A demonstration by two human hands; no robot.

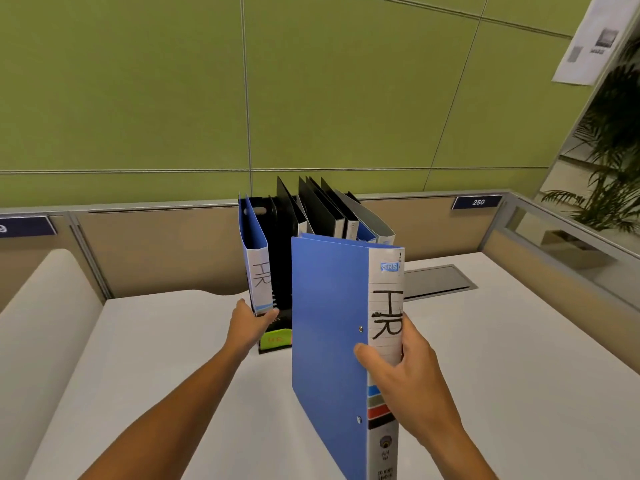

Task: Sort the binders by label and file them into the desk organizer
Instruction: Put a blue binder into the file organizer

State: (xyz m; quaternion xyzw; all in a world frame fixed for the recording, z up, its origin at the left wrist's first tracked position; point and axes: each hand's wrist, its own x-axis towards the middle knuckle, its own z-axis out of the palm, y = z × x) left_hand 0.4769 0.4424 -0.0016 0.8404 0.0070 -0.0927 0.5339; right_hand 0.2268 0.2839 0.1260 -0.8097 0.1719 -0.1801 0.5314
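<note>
My right hand (pixel 408 379) grips a blue binder (pixel 329 327) by its white spine, which reads "HR"; the binder is upright above the desk, in front of the black desk organizer (pixel 280 244). My left hand (pixel 251 322) clasps the lower spine of a second blue "HR" binder (pixel 254 251) that stands in the organizer's leftmost slot. Several black, grey and blue binders (pixel 332 216) lean in the slots to the right. A green tab (pixel 275 339) sits on the organizer's front foot.
The white desk (pixel 485 358) has a grey cable hatch (pixel 436 282) behind the held binder. A beige partition (pixel 166 244) with a "250" plate (pixel 478 201) closes the back; a glass panel and a plant (pixel 613 161) stand right.
</note>
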